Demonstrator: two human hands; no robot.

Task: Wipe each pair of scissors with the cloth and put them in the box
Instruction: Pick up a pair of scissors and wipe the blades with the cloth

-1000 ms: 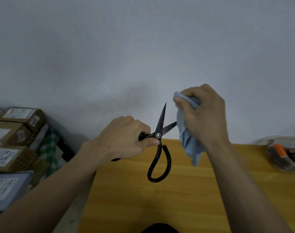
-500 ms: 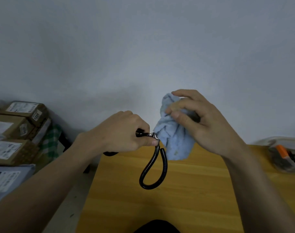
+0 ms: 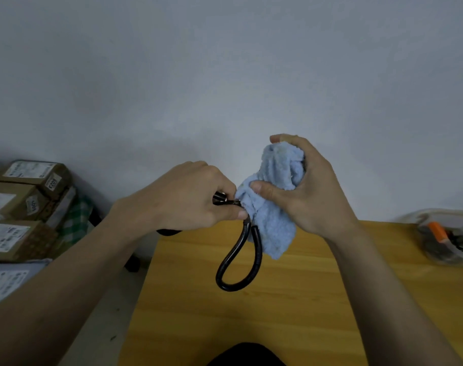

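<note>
Scissors (image 3: 238, 257) held over table (image 3: 304, 299): left hand (image 3: 188, 199) clenched at handle, right hand (image 3: 304, 188) squeezing soft cloth (image 3: 272, 207) around blades. Probably rigid, sharp; safest held by handles.

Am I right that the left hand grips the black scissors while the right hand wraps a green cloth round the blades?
Not quite: the head view shows a light blue cloth, not green. The left hand grips the black scissors; the right hand wraps it round the blades.
</note>
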